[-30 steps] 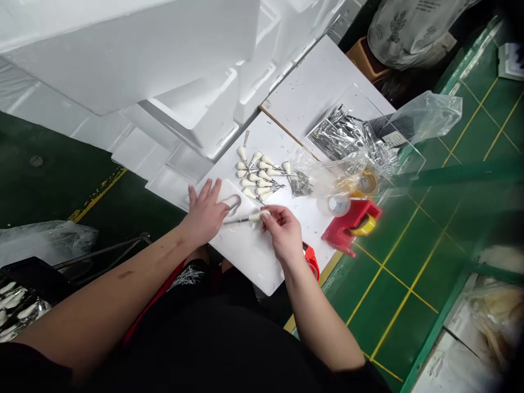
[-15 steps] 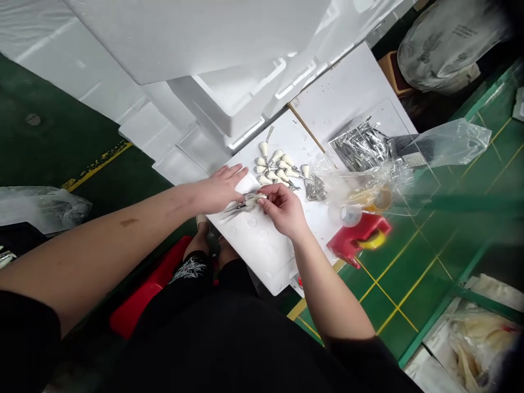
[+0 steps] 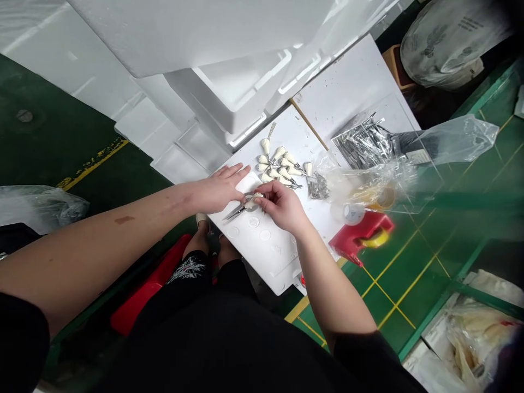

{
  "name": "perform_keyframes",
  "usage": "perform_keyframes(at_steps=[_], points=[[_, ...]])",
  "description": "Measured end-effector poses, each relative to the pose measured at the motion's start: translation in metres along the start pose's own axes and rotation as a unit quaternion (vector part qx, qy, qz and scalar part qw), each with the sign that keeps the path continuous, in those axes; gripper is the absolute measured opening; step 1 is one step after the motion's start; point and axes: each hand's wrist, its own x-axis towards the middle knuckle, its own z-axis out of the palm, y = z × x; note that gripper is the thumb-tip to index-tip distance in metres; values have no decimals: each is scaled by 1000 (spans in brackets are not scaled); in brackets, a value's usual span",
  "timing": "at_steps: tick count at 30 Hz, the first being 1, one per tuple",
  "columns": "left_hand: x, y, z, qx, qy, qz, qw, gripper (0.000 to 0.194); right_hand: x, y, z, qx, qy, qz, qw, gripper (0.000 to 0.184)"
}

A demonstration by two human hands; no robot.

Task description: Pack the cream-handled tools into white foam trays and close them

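Observation:
My left hand (image 3: 221,187) lies flat, fingers stretched out, on a white foam board (image 3: 266,240). My right hand (image 3: 280,203) pinches the cream handle of a metal-tipped tool (image 3: 243,206) that rests on the board just below the left fingers. Beyond both hands lies a cluster of several more cream-handled tools (image 3: 278,166). A small heap of loose metal tips (image 3: 315,188) sits to the right of that cluster.
Stacked white foam boxes (image 3: 229,93) rise at the back. A clear bag of shiny metal rods (image 3: 362,144), a yellow tape roll (image 3: 379,199), a small white cup (image 3: 350,214) and a red tape dispenser (image 3: 360,232) lie right. Green floor with yellow lines surrounds.
The view has shifted. My left hand has gone from curled by a metal loop to flat with the fingers stretched out. My right hand has kept its pinch on the tool.

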Motion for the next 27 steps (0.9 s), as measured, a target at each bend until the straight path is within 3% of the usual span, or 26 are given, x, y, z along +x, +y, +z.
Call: perform_keyframes(at_steps=[3, 9, 15, 21, 27], points=[[0, 1, -2, -7, 1, -2, 1000, 49, -1, 4, -2, 35, 15, -13, 999, 22], [1, -1, 2, -23, 13, 1, 1000, 62, 5, 2, -12, -64, 2, -31, 997, 19], [2, -4, 5, -23, 19, 6, 1000, 59, 6, 6, -9, -21, -24, 19, 999, 24], [0, -4, 3, -27, 7, 2, 1000, 63, 11, -10, -8, -126, -47, -4, 991, 15], [-10, -8, 16, -75, 91, 47, 992, 53, 21, -26, -14, -179, -93, 12, 979, 9]])
